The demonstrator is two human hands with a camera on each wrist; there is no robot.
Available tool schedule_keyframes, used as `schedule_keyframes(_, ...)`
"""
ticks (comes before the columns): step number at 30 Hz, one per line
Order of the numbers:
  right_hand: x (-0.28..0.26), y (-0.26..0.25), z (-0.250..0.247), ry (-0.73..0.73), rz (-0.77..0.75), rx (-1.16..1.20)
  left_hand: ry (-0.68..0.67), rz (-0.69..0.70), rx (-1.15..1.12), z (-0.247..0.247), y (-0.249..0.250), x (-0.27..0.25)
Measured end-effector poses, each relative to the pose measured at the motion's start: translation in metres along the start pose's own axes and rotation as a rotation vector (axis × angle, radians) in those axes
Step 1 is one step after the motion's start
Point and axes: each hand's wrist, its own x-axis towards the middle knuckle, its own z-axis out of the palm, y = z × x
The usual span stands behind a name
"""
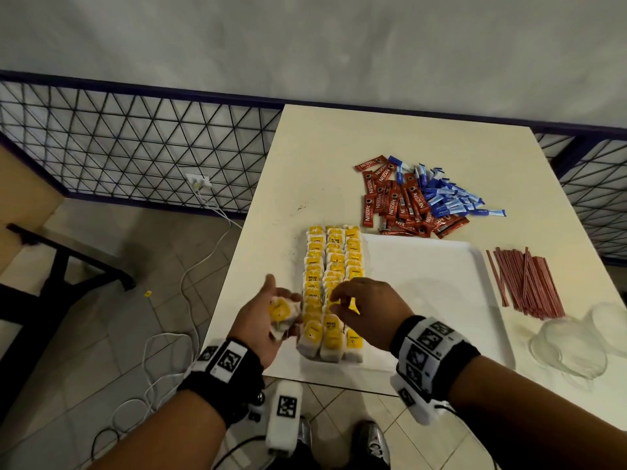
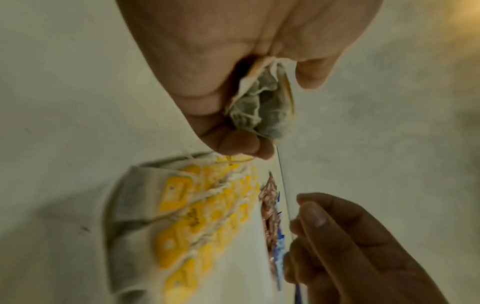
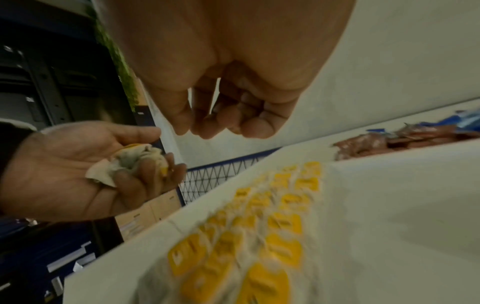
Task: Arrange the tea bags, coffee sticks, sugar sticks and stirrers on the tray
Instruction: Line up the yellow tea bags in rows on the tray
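A white tray (image 1: 434, 293) lies on the table, with yellow-tagged tea bags (image 1: 334, 266) lined up in three rows along its left side. My left hand (image 1: 268, 310) is palm-up just left of the rows and grips a small bunch of tea bags (image 1: 281, 313) (image 2: 262, 109) (image 3: 135, 158). My right hand (image 1: 342, 300) (image 3: 213, 125) hovers over the near part of the rows, fingers curled with the tips together; nothing shows between them. Red coffee sticks (image 1: 400, 205), blue sugar sticks (image 1: 451, 198) and red stirrers (image 1: 526, 283) lie on the table off the tray.
Crumpled clear plastic (image 1: 576, 344) lies at the table's right front. The table's left and front edges are close to my hands, with white cables (image 1: 163, 354) on the tiled floor below. A mesh railing (image 1: 135, 144) runs behind the table.
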Motion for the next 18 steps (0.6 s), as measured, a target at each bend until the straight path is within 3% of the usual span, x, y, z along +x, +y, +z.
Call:
schedule_keyframes(2,0.008,-0.015,-0.005,0.027,-0.068,0.037,-0.078,-0.102,-0.189,0.006,0.012,-0.002)
schedule_keyframes(8,0.022,-0.048,-0.008,0.164,-0.183,0.089,-0.226,-0.13,-0.29,0.017,0.028,-0.002)
schedule_keyframes(14,0.032,-0.052,-0.012,0.155,-0.007,0.035,-0.348,-0.123,-0.141,0.024,0.044,-0.004)
schedule_keyframes(18,0.034,-0.047,-0.019,0.157,-0.046,0.05,-0.369,-0.108,-0.069,0.029,0.05,-0.002)
